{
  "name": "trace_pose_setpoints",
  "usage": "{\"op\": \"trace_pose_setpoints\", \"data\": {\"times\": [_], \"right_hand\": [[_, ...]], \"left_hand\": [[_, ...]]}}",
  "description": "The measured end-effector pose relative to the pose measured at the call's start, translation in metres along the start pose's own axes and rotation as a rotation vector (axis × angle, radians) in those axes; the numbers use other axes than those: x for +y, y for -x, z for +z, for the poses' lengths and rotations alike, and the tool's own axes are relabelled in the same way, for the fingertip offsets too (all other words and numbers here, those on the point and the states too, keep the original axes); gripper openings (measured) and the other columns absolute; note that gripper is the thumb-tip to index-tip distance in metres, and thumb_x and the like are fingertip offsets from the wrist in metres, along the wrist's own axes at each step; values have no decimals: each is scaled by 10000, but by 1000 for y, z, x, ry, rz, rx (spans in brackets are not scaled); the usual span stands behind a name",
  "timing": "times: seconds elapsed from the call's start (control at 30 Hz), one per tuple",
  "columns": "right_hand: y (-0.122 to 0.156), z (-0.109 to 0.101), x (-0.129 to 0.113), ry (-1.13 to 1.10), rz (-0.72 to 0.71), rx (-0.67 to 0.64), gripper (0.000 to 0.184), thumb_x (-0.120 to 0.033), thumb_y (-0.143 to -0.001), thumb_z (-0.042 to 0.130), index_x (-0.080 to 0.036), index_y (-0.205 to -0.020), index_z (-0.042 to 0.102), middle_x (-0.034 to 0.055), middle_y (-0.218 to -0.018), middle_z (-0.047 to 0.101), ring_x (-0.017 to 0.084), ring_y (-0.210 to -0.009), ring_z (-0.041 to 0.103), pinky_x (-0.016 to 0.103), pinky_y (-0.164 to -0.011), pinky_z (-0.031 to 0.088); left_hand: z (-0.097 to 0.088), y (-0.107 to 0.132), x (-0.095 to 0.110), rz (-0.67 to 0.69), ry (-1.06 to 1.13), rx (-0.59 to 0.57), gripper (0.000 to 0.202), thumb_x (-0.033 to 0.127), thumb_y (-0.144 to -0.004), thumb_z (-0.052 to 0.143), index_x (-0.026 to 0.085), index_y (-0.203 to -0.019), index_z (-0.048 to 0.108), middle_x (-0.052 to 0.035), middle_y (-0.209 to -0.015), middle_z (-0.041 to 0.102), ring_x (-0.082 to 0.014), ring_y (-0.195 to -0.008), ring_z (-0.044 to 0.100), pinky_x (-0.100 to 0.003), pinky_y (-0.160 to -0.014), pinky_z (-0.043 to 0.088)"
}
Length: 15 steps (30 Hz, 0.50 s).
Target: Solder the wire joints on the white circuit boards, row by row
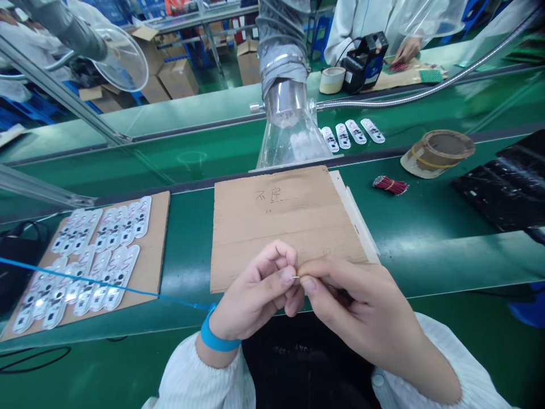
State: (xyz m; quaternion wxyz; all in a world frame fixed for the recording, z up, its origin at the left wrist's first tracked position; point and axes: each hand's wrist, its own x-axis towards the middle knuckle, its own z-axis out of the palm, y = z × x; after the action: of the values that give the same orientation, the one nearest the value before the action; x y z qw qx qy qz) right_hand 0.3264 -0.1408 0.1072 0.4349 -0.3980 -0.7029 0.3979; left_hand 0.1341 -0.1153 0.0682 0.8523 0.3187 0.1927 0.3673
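Note:
My left hand [258,292], with a blue wrist strap [218,336] around its wrist, is closed in a pinch. Against it, fingertip to fingertip, my right hand [361,304] pinches too. A thin, silvery, wire-like piece [295,277] shows between the thumbs; the fingers cover the rest, so its exact kind is unclear. Both hands are raised over the near edge of a cardboard sheet [281,227] with handwritten marks. To the right lies a bundle of dark red wires [390,185] tied with a yellow band.
Several white oval circuit boards [114,278] cover a cardboard piece at left; more boards [356,130] lie beyond the ledge. A clear extraction hood [293,136] hangs ahead. A tape roll [438,152] and a black object [506,182] stand right. A co-worker's hand [406,51] is across the bench.

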Motion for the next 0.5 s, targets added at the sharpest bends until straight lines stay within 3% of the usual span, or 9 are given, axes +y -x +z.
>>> {"op": "trace_pose_setpoints", "data": {"times": [0.5], "right_hand": [[1, -2, -1, -3, 4, -19, 193, -113, -1107, 588, -223, -1036, 730, -18, -888, 867, 122, -744, 825, 208, -729, 663]], "left_hand": [[3, -3, 2, -31, 32, -20, 318, 386, -1066, 800, 216, -989, 543, 70, -739, 491, -65, -577, 518, -179, -590, 457]]}}
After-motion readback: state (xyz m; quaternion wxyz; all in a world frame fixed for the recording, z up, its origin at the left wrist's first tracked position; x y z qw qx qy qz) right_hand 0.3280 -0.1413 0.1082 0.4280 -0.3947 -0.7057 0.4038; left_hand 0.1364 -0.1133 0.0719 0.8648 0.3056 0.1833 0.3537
